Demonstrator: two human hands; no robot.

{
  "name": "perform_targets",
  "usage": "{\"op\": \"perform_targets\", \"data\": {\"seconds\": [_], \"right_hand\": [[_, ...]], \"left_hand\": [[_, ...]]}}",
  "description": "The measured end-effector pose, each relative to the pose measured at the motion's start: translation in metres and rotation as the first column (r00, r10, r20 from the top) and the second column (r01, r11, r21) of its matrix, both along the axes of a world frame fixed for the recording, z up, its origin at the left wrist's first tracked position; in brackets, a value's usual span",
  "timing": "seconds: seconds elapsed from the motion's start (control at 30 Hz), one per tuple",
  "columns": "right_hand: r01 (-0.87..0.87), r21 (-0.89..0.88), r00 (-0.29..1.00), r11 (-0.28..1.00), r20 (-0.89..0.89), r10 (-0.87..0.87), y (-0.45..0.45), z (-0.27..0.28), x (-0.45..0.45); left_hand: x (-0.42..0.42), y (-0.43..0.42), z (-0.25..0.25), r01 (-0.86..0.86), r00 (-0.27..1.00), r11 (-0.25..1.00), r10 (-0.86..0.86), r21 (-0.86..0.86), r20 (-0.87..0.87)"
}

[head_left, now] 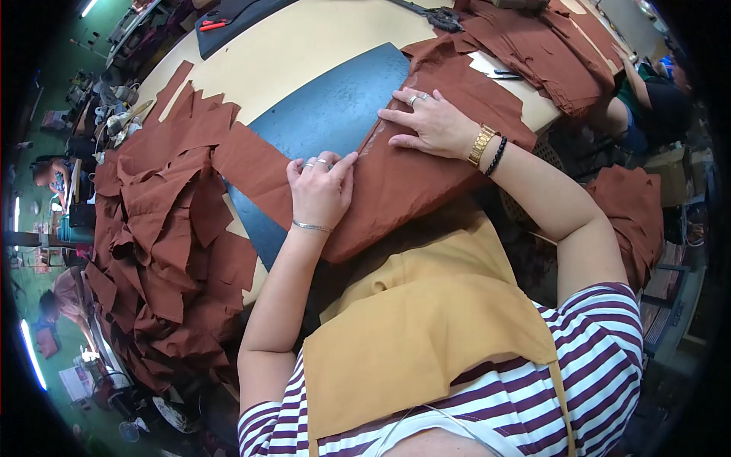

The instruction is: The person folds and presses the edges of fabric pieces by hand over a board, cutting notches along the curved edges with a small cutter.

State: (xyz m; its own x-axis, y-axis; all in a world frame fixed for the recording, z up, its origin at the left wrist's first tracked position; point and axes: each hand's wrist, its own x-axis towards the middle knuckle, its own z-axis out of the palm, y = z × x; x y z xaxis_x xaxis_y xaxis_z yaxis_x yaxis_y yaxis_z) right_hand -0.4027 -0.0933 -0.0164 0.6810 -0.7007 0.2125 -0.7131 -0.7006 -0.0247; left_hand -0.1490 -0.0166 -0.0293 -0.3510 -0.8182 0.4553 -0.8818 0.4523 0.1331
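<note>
A reddish-brown fabric piece [449, 164] lies folded over a dark blue-grey board [327, 103] and hangs down towards my apron. My left hand [321, 194] is at the fabric's near left, with fingers curled and the index finger and thumb pinching its edge. A ring and a thin bracelet show on that hand. Farther right, my right hand [435, 128] rests on the same fabric with fingers spread and palm down. Between the two hands runs a fabric edge with faint pale marks. A narrow strip of the cloth extends left across the board.
Heaped brown fabric pieces [167, 251] hang off the table's left side. Stacked brown cloth [533, 53] lies at the far right, near small black snips [504, 74]. Red-handled scissors [215, 24] sit on dark cloth at the back. Another person [647, 95] sits at right.
</note>
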Motion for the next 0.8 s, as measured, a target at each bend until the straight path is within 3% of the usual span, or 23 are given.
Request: {"op": "perform_targets", "data": {"seconds": [0.07, 0.27, 0.37, 0.47, 0.57, 0.73, 0.8], "right_hand": [[-0.028, -0.074, 0.998, 0.997, -0.052, 0.024, 0.0, -0.004, 0.0], [0.017, -0.007, 0.987, 1.0, -0.16, -0.017, 0.013, 0.002, 0.012], [0.047, -0.038, 0.985, 0.998, -0.163, -0.053, 0.018, 0.001, 0.015], [-0.069, -0.088, 0.994, 0.994, -0.095, 0.061, 0.031, 0.005, 0.021], [-0.027, 0.094, 0.996, 0.995, -0.086, 0.035, 0.043, 0.004, 0.028], [0.27, -0.052, 0.962, 0.961, -0.021, -0.272, 0.001, 0.006, 0.001], [0.277, -0.112, 0.961, 0.954, 0.019, -0.277, 0.001, 0.009, 0.005]], "left_hand": [[0.001, 0.0, -0.002, -0.006, 0.999, 1.0, 0.006, 0.014, -0.031], [0.002, 0.002, -0.001, -0.017, 0.998, 1.0, 0.019, 0.024, -0.066], [0.001, 0.003, -0.001, -0.023, 0.997, 1.0, 0.024, 0.021, -0.072], [0.002, 0.002, -0.004, -0.024, 0.998, 0.999, 0.026, 0.026, -0.066], [0.002, 0.001, -0.005, -0.017, 0.997, 1.0, 0.018, 0.013, -0.077], [0.002, 0.003, -0.004, -0.019, 0.997, 1.0, 0.02, 0.018, -0.077], [0.002, 0.002, -0.004, -0.02, 0.996, 0.999, 0.022, 0.025, -0.089]]}}
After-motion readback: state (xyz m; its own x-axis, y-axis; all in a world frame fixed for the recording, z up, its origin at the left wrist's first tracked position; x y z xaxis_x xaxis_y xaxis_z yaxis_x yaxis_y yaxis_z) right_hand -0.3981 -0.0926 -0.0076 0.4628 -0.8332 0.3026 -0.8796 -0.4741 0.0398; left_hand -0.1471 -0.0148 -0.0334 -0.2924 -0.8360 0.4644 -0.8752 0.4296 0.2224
